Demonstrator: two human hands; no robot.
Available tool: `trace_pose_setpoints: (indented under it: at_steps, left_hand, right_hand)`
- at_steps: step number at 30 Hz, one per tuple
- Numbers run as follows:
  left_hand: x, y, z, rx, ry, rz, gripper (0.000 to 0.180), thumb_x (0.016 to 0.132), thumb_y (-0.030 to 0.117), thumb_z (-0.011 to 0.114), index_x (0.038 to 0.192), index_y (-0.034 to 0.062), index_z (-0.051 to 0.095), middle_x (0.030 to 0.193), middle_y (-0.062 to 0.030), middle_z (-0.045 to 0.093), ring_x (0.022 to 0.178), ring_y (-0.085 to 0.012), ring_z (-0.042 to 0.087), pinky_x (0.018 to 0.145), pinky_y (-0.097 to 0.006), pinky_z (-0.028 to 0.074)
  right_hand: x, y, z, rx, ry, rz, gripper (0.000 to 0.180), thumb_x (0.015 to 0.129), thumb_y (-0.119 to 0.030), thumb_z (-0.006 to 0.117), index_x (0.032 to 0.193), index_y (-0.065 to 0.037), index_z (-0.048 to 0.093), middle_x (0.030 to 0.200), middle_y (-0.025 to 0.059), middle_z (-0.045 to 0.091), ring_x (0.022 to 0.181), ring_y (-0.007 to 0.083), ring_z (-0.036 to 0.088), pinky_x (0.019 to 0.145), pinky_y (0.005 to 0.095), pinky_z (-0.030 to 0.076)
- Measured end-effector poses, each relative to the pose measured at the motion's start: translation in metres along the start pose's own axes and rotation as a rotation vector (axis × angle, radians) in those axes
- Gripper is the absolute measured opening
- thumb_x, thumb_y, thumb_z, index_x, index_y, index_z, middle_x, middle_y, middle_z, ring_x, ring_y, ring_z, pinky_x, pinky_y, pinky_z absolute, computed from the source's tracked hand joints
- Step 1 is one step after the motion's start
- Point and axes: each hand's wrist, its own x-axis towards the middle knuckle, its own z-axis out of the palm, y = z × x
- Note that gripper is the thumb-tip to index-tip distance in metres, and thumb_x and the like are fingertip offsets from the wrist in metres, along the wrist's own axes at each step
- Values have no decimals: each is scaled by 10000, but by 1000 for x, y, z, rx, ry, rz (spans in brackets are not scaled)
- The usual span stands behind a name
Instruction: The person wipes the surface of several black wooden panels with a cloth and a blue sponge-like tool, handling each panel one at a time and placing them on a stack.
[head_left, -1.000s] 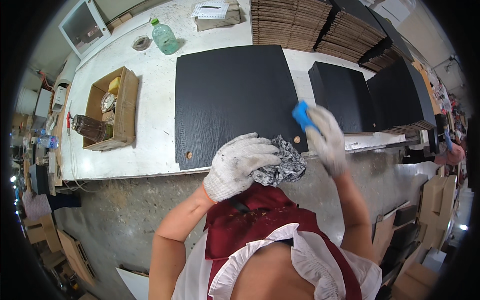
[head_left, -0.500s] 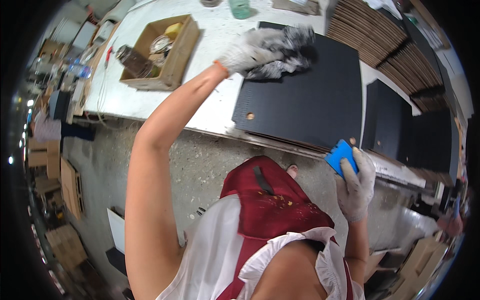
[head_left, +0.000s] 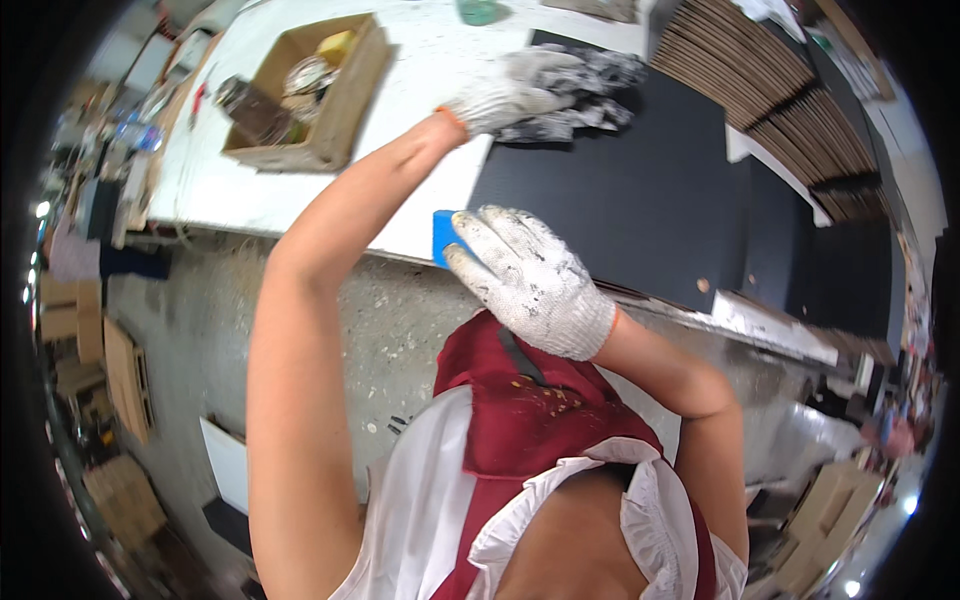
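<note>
Cloth [head_left: 605,75] first: in the head view it's a grey wad clutched in the left hand [head_left: 515,92], over the far left part of the black panel [head_left: 630,190] lying on the white table [head_left: 410,215]. Right hand [head_left: 530,280] has a blue block [head_left: 443,240] pinched between thumb and fingers, down by the panel's near left corner; can't tell from here if it touches the edge. IMO keep the wad flat with even pressure, and hold the block square so it doesn't snag that corner. More elbow room on the left, tabletop showing between panel and cardboard box [head_left: 355,110]. Right looks tighter, with more black panels [head_left: 855,260] just beside it and a cardboard stack [head_left: 730,60] far right.
</note>
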Motion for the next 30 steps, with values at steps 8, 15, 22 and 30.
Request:
trace_pose_setpoints:
  at_steps: [8, 15, 22, 30]
  left_hand:
    - [-23, 4, -10, 123, 91, -34, 523, 818, 311, 722, 1280, 115, 575, 1343, -139, 536, 1220, -275, 528, 1051, -356, 410]
    - [-10, -3, 0, 94, 54, -71, 518, 819, 281, 722, 1280, 96, 576, 1363, -133, 524, 1243, -275, 513, 1065, -349, 390]
    - [-10, 14, -3, 91, 58, -112, 513, 815, 260, 720, 1272, 75, 579, 1365, -132, 524, 1253, -267, 503, 1075, -345, 371]
    - [-18, 7, -4, 89, 91, -126, 535, 828, 261, 717, 1281, 27, 556, 1350, -151, 533, 1234, -278, 519, 1057, -345, 396]
  right_hand:
    - [-137, 15, -97, -140, -216, 471, 375, 738, -111, 698, 1107, -70, 644, 1207, 164, 564, 1104, 338, 556, 965, 434, 444]
    - [-203, 7, -132, -167, 224, 914, 365, 727, -11, 685, 1091, -12, 658, 1237, 206, 563, 1128, 356, 548, 979, 425, 431]
    - [-146, 37, -116, -286, 9, 653, 404, 715, -36, 707, 1115, -54, 648, 1189, 200, 575, 1062, 364, 562, 927, 440, 449]
    - [-144, 25, -117, -238, -29, 679, 342, 765, -83, 682, 1102, -39, 648, 1186, 187, 568, 1070, 361, 545, 976, 455, 416]
